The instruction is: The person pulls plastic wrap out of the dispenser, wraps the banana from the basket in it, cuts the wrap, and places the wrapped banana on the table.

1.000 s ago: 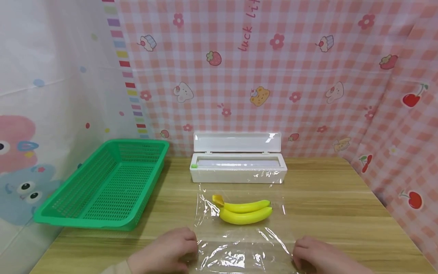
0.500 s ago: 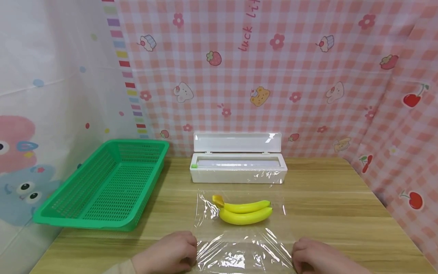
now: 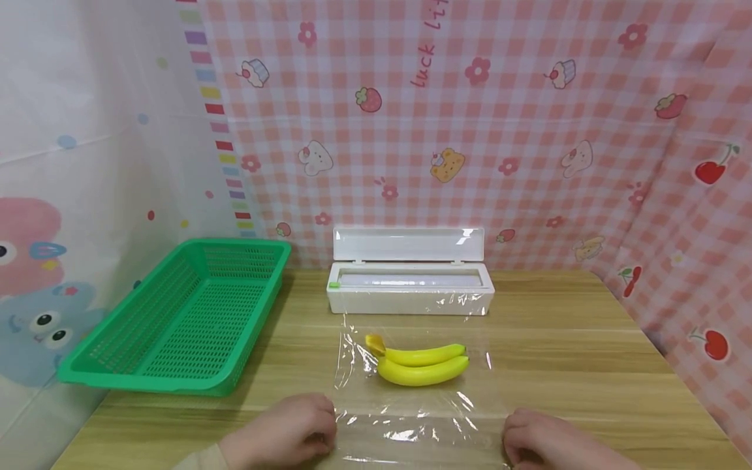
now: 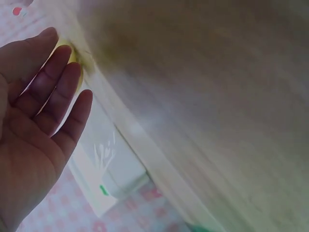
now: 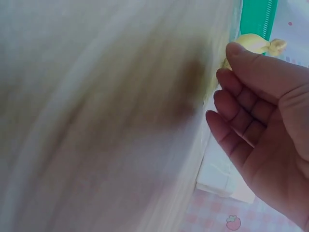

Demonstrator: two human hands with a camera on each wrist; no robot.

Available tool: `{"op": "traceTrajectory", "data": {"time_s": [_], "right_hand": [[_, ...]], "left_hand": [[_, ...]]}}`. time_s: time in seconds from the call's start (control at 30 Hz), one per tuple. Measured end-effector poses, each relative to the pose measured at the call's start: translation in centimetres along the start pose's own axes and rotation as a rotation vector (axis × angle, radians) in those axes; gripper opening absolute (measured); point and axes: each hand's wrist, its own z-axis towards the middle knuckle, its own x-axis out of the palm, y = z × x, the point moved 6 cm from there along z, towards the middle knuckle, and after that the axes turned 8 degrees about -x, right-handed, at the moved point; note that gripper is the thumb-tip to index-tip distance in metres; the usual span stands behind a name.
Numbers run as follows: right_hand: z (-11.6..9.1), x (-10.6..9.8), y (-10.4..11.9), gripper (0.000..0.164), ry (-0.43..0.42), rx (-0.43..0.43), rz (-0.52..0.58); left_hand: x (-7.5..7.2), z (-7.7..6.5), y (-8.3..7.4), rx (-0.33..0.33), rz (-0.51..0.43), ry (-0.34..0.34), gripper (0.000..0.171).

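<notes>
A sheet of clear plastic wrap (image 3: 423, 424) runs toward me from the white wrap dispenser (image 3: 409, 301). On the sheet lie two joined yellow bananas (image 3: 422, 373), stem to the left. My left hand (image 3: 288, 431) pinches the sheet's near left corner between thumb and forefinger. At the near right corner, my right hand (image 3: 555, 438) pinches it the same way. The other fingers of the left hand (image 4: 46, 111) are loosely bent in the left wrist view. The right hand (image 5: 263, 116) looks alike in its own wrist view, with the bananas (image 5: 253, 43) beyond the thumb.
The dispenser's lid (image 3: 408, 245) stands raised at the back of the wooden table (image 3: 587, 352). To the left sits a green perforated basket (image 3: 147, 385). A pink checked cloth (image 3: 376, 143) hangs behind the table and along the right side.
Both hands stay close to the same spots at the sheet's near corners. The glints and creases on the plastic wrap have shifted, with fewer long streaks now. Bananas and dispenser have not moved.
</notes>
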Motion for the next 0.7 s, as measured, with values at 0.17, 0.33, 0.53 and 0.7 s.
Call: {"op": "traceTrajectory", "data": {"time_s": [0.17,0.33,0.53,0.7], "right_hand": [[-0.1,-0.9,0.5,0.031,-0.086,-0.073,-0.056],[-0.2,-1.5,0.3,0.030,-0.133,-0.026,-0.029],[0.0,-2.4,0.3,0.034,-0.188,-0.016,-0.019],[0.2,-3.2,-0.2,0.029,-0.171,0.062,-0.019]], "left_hand": [[-0.8,0.0,0.5,-0.046,-0.102,-0.030,0.016],[-1.9,0.1,0.5,-0.007,-0.104,-0.144,0.020],[-2.5,0.2,1.0,-0.064,-0.156,-0.227,0.021],[-2.9,0.2,1.8,-0.156,-0.236,-0.280,0.021]]}}
